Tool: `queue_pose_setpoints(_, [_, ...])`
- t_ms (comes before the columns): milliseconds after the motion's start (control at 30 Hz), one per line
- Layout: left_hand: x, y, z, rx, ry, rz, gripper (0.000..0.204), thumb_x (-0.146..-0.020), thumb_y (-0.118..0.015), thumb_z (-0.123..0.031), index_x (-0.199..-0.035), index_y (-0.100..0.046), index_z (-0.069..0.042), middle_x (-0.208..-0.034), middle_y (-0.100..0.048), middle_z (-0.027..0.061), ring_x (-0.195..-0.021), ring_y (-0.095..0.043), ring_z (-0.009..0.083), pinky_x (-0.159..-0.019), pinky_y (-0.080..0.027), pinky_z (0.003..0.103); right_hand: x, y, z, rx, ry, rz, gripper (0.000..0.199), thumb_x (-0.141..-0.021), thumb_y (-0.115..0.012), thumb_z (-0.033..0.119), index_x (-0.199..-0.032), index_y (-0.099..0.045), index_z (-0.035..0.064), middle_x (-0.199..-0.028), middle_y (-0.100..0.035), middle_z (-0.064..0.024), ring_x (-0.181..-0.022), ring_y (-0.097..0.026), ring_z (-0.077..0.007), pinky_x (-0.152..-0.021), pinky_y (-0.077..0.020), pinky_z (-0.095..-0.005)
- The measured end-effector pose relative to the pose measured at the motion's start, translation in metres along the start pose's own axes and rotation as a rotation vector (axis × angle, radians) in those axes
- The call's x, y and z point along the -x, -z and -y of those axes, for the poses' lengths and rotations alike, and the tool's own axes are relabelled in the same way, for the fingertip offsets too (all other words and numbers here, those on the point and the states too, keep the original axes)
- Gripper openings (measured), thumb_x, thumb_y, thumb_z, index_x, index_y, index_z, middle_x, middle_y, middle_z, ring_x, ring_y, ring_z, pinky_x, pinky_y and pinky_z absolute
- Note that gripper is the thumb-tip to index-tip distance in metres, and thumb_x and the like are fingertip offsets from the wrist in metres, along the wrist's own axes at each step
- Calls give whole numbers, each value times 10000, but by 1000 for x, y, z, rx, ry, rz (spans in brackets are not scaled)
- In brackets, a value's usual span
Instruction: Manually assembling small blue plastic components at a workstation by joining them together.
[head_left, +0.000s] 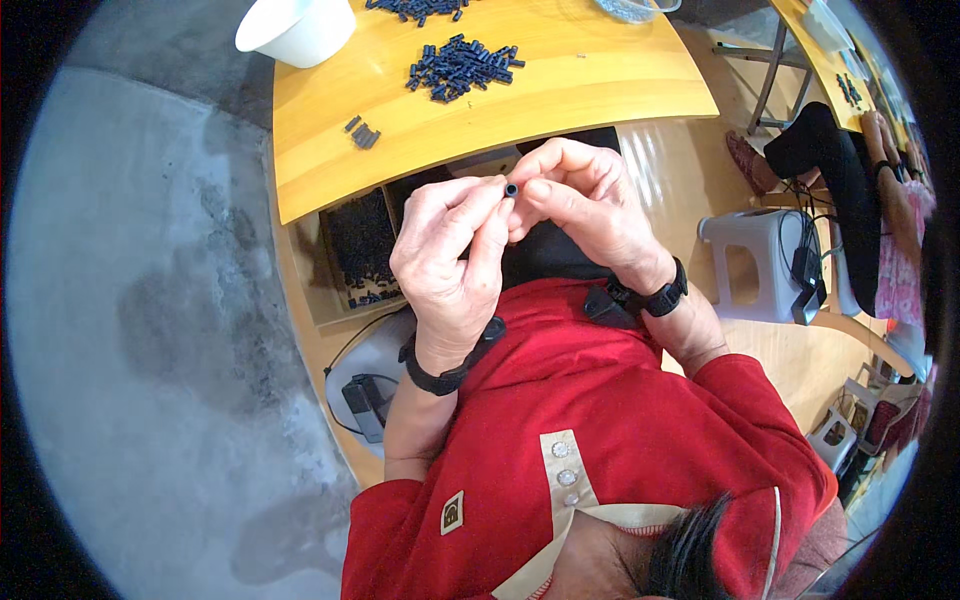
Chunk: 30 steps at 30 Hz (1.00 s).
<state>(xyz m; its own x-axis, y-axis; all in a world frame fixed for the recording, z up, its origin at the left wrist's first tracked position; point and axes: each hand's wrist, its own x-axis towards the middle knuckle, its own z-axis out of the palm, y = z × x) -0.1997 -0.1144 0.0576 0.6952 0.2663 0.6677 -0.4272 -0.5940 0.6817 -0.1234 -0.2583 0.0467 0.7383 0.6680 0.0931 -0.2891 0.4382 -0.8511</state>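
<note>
My left hand (447, 255) and my right hand (580, 205) meet in front of my chest, just below the near edge of a yellow wooden table (560, 90). Between the fingertips of both hands sits a small dark blue tube (511, 189), its open end facing up. Both wrists carry black bands. A heap of the same dark blue tubes (462, 68) lies on the table beyond my hands, with a few loose tubes (362, 132) to its left. A second heap (420, 8) is at the table's far edge.
A white bowl (296, 28) stands at the table's far left corner. Under the table a box of dark tubes (362, 250) rests on a shelf. A white stool (762, 262) stands to the right, and another person's leg (835, 175) is beyond it. Grey concrete floor lies left.
</note>
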Motion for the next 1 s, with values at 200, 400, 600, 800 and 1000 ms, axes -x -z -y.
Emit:
queue_pose_setpoints(200, [4,-4,1,-28,29,-19,198,-771,-729,44,-960,-703,-5,-897,-674,120,-802,-646,251,-711,-514,330,0,-3,-2,75,45,-62,149,-934,-662,145,-975,-658,2,-815,-700,-70,-705,-678,-123,-628,-561,-248])
queue_pose_setpoints(400, [3,0,-4,-25,71,-4,195,-782,-741,41,-974,-717,21,-911,-703,125,-826,-670,203,-749,-524,291,1,-1,-6,208,109,-88,138,-937,-663,160,-993,-691,36,-745,-655,-14,-612,-584,-68,-533,-472,-207])
queue_pose_setpoints(600, [3,0,1,-62,51,2,193,-765,-740,55,-951,-704,19,-879,-694,118,-788,-662,221,-712,-521,306,-1,-3,-7,370,252,-66,128,-930,-670,136,-983,-698,23,-777,-621,15,-603,-516,-39,-525,-418,-200])
queue_pose_setpoints(800, [4,-3,4,-13,47,-16,153,-779,-718,62,-922,-692,14,-843,-673,115,-739,-649,217,-663,-512,300,1,-3,4,452,245,-117,112,-921,-670,121,-953,-707,20,-795,-650,14,-657,-554,-41,-577,-442,-193])
queue_pose_setpoints(1000, [9,2,2,121,190,-22,91,-842,-667,80,-921,-687,40,-856,-662,74,-756,-594,110,-681,-472,219,-30,74,10,862,310,-624,175,-869,-711,171,-963,-720,25,-846,-705,-45,-731,-637,-109,-650,-510,-263])
